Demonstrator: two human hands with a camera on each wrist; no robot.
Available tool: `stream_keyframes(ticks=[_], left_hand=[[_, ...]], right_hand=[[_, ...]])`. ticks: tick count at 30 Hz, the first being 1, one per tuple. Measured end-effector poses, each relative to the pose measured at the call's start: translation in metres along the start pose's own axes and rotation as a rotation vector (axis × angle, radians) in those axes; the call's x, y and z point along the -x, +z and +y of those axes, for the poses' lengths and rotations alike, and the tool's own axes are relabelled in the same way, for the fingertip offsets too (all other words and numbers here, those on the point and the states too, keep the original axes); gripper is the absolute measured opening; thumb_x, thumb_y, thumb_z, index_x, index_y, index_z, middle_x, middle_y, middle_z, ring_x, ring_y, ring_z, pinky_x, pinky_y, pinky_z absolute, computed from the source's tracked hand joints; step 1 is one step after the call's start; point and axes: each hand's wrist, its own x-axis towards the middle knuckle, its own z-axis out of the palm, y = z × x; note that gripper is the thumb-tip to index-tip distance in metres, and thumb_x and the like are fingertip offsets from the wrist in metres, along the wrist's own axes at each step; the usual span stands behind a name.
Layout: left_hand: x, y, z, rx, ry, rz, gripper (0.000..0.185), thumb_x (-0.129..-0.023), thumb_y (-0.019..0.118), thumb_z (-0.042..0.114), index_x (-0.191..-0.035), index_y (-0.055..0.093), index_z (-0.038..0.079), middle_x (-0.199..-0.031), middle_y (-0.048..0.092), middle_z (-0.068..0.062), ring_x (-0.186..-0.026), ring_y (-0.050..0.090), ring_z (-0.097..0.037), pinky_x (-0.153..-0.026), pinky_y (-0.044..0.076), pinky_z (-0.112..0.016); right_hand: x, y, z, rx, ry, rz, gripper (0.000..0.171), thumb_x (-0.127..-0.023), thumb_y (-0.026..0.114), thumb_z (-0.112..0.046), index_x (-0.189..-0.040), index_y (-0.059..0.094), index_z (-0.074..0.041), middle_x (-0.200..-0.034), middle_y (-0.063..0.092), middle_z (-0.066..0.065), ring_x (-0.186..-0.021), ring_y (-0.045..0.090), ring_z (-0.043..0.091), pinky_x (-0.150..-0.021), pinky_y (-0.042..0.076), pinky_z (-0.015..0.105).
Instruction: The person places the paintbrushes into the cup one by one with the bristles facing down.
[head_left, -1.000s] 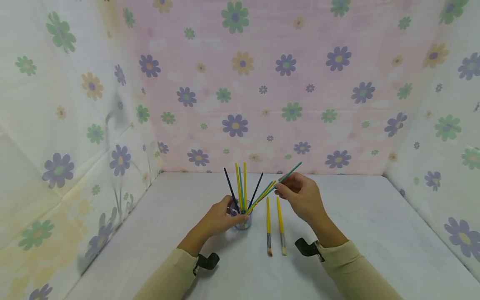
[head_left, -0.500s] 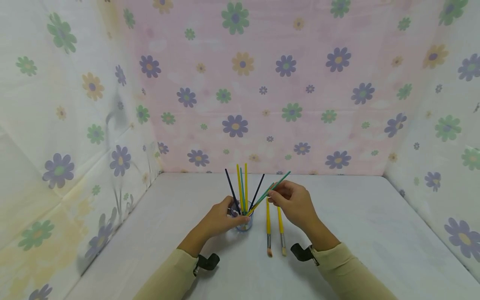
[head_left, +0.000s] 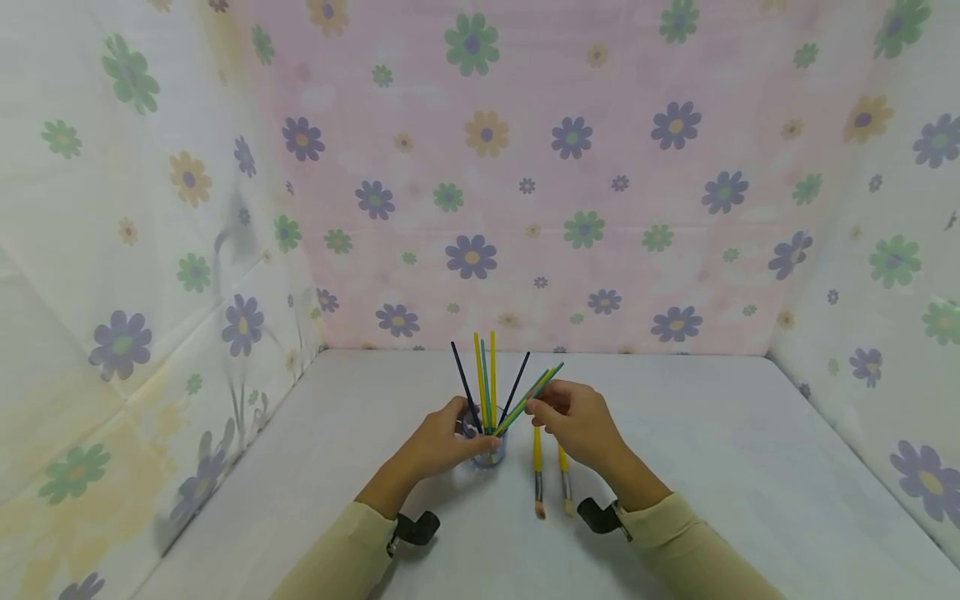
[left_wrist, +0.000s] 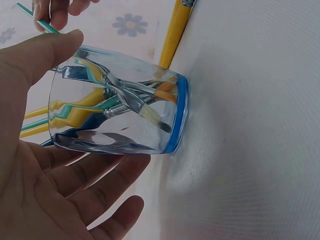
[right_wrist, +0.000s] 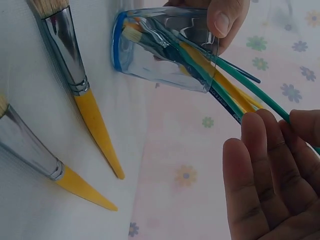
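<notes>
My left hand [head_left: 435,446] grips a clear glass tumbler [left_wrist: 181,112] with a blue base, thumb on one side and fingers on the other. Several thin paintbrushes, with navy, yellow and green handles, stand bristles down in it. A green-handled paintbrush [right_wrist: 255,90] leans out toward the right; my right hand [head_left: 581,421] pinches its handle between thumb and fingers. The lower part of this brush is inside the glass. Beside other leaning handles, the right fingers [right_wrist: 255,145] are fairly straight. Which bristles belong to it is hard to tell through the glass.
Two wide paintbrushes with yellow handles, one nearer the glass [head_left: 537,454] and one farther right [head_left: 565,475], lie on the white tabletop [head_left: 300,500], bristles toward me. Flower-patterned cloth [head_left: 525,208] encloses the back and sides.
My right hand has moved down and left toward the glass, and the green paintbrush has slid deeper into it. The left hand keeps its grip on the glass.
</notes>
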Motion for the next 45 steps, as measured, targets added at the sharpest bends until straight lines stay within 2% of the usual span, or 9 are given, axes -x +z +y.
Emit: stream_keyframes(ticks=[7,15,23,31,37,45], left_hand=[[0.001,0.001,0.0,0.008,0.014,-0.004,0.062,-0.084,0.078,0.062,-0.124,0.056,0.02,-0.119,0.07,-0.003,-0.117,0.065,-0.025,-0.097,0.054,-0.055],[0.003,-0.002,0.001,0.017,0.015,-0.004,0.062,-0.084,0.079,0.061,-0.125,0.055,0.021,-0.12,0.07,-0.002,-0.117,0.064,-0.024,-0.099,0.053,-0.056],[0.002,-0.002,0.0,0.014,0.025,-0.004,0.065,-0.083,0.078,0.063,-0.125,0.056,0.019,-0.117,0.07,-0.001,-0.115,0.064,-0.022,-0.097,0.054,-0.055],[0.0,-0.001,0.0,0.01,-0.008,0.002,0.064,-0.083,0.079,0.063,-0.126,0.056,0.022,-0.119,0.069,-0.001,-0.116,0.063,-0.023,-0.098,0.054,-0.057],[-0.001,-0.002,-0.001,0.003,-0.012,0.017,0.066,-0.082,0.079,0.064,-0.127,0.056,0.021,-0.115,0.07,0.0,-0.11,0.064,-0.021,-0.092,0.056,-0.052],[-0.002,-0.002,-0.004,0.002,-0.044,0.051,0.067,-0.08,0.079,0.066,-0.123,0.055,0.02,-0.109,0.068,-0.001,-0.1,0.063,-0.021,-0.086,0.055,-0.044]], right_hand=[[0.002,0.006,0.003,0.061,0.041,-0.026,0.016,-0.1,0.07,-0.031,-0.102,0.076,-0.016,-0.085,0.075,-0.008,-0.088,0.074,0.026,-0.071,0.057,0.033],[0.001,0.009,0.004,0.084,0.068,-0.04,0.016,-0.099,0.071,-0.031,-0.104,0.076,-0.016,-0.087,0.075,-0.007,-0.086,0.074,0.022,-0.075,0.058,0.036],[-0.001,0.001,0.004,0.074,0.057,-0.04,0.013,-0.099,0.071,-0.027,-0.101,0.075,-0.015,-0.091,0.075,-0.005,-0.086,0.075,0.023,-0.072,0.06,0.033],[-0.005,-0.007,0.009,0.103,0.059,-0.019,0.01,-0.098,0.071,-0.023,-0.103,0.076,-0.016,-0.099,0.078,0.002,-0.084,0.075,0.02,-0.072,0.059,0.033],[-0.01,-0.012,0.019,0.164,0.161,-0.003,0.014,-0.096,0.072,-0.02,-0.107,0.075,-0.013,-0.098,0.077,0.001,-0.081,0.073,0.018,-0.07,0.058,0.032],[-0.013,-0.018,0.031,0.238,0.339,-0.055,0.025,-0.093,0.076,-0.023,-0.112,0.072,-0.007,-0.099,0.071,0.006,-0.079,0.069,0.019,-0.065,0.056,0.03]])
